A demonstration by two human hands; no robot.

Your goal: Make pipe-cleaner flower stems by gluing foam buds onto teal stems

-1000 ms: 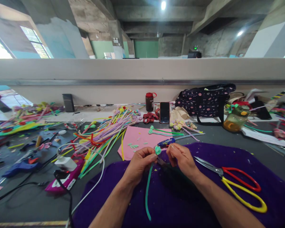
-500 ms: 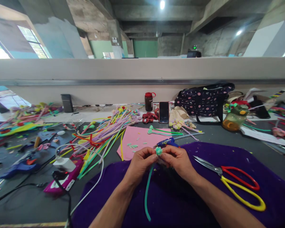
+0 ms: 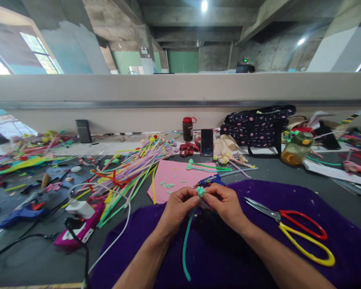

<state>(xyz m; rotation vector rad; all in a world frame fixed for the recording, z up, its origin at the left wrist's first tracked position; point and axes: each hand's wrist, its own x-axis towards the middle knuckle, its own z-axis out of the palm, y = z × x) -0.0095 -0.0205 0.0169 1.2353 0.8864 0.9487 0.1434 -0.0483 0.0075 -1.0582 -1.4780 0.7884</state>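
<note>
A small mint-green pipe-cleaner flower [image 3: 201, 192] is pinched between the fingertips of both hands, above a purple cloth. My left hand [image 3: 183, 202] is closed on its left side, and the green stem [image 3: 186, 245] hangs down below those fingers. From the right, my right hand [image 3: 224, 200] grips the flower with thumb and forefinger. Just behind the hands lies a blue glue gun [image 3: 210, 180]. Short mint-green pieces [image 3: 168, 185] are scattered on a pink sheet [image 3: 159, 192]. Scissors [image 3: 278, 216] with one red and one yellow handle lie open to the right.
Bundled pipe cleaners [image 3: 132, 168] spread across the left. A magenta power strip [image 3: 93, 220] with a white plug and trailing cables sits nearer. Along the back stand a red-lidded bottle [image 3: 187, 129], a phone [image 3: 207, 142], a patterned bag [image 3: 255, 128] and a green-tinted jug [image 3: 296, 150].
Both hands stay almost where they were, still pinching the flower. The whole view has shifted very slightly.
</note>
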